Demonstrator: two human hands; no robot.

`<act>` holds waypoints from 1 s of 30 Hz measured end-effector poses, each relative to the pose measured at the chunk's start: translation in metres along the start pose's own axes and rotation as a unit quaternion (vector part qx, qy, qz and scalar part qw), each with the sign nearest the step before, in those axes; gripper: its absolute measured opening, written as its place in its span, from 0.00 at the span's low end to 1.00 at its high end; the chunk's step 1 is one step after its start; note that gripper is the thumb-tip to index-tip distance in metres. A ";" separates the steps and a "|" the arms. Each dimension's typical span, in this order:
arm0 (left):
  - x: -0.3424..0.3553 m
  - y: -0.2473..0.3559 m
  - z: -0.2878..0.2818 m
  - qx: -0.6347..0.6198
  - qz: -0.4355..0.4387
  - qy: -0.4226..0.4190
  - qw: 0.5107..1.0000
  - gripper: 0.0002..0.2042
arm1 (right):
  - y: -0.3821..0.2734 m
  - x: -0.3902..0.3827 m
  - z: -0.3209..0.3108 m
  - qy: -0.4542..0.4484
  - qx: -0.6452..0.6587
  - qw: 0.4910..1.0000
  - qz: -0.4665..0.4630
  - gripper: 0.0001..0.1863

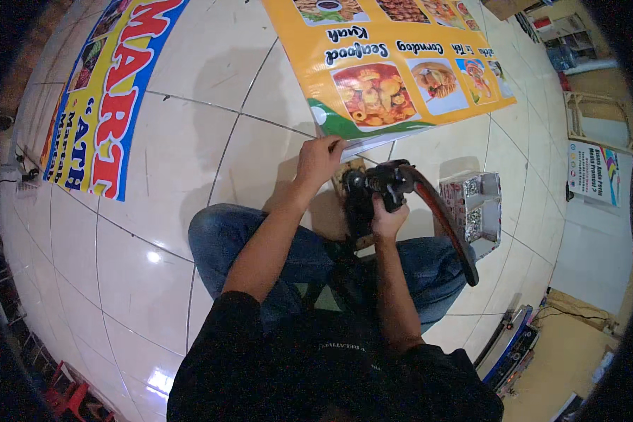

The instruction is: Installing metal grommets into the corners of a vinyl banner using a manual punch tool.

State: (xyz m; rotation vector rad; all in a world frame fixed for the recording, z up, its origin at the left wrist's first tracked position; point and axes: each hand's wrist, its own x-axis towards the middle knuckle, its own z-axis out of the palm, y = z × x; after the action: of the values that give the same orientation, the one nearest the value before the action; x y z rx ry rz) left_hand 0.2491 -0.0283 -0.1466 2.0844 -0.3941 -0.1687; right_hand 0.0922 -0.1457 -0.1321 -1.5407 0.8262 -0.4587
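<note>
A yellow vinyl banner (pixel 394 53) with food pictures and a green edge lies on the floor ahead of me. At its near corner, my left hand (pixel 321 163) pinches the edge between thumb and fingers. Just right of that corner stands a black hand press (pixel 381 184), apparently an eyelet press, with a long curved lever (pixel 449 228) pointing down to the right. My right hand (pixel 388 219) is closed round a black part of the press, below its head. The tip of the banner corner is partly hidden by my left hand.
Right of the press, a two-compartment box (pixel 500 211) holds many small metallic pieces. Another banner (pixel 112 105), blue, yellow and white, lies at the left on the tiled floor (pixel 148 246). A wooden frame (pixel 577 116) and panels line the right side. Something red (pixel 70 397) stands at lower left.
</note>
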 end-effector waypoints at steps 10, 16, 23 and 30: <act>-0.005 -0.020 0.015 -0.347 -0.240 0.035 0.906 0.10 | -0.013 0.040 0.057 -0.066 -0.045 0.996 -0.031 0.11; -0.014 -0.027 0.018 -0.445 -0.314 -0.029 0.838 0.08 | -0.010 0.089 -0.051 -0.196 -0.194 0.958 -0.082 0.33; -0.019 -0.025 0.019 -0.448 -0.332 -0.040 0.829 0.07 | 0.021 0.153 -0.188 0.027 -0.546 0.837 -0.039 0.21; -0.024 -0.018 0.020 -0.416 -0.341 -0.031 0.842 0.08 | 0.051 0.158 -0.176 -0.167 -0.376 0.911 -0.007 0.21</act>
State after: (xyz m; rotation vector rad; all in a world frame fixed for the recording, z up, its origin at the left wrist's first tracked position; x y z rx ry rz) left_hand 0.2247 -0.0277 -0.1737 1.2571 0.3719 -0.6967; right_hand 0.0604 -0.3802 -0.1828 -2.2538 0.7556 0.1568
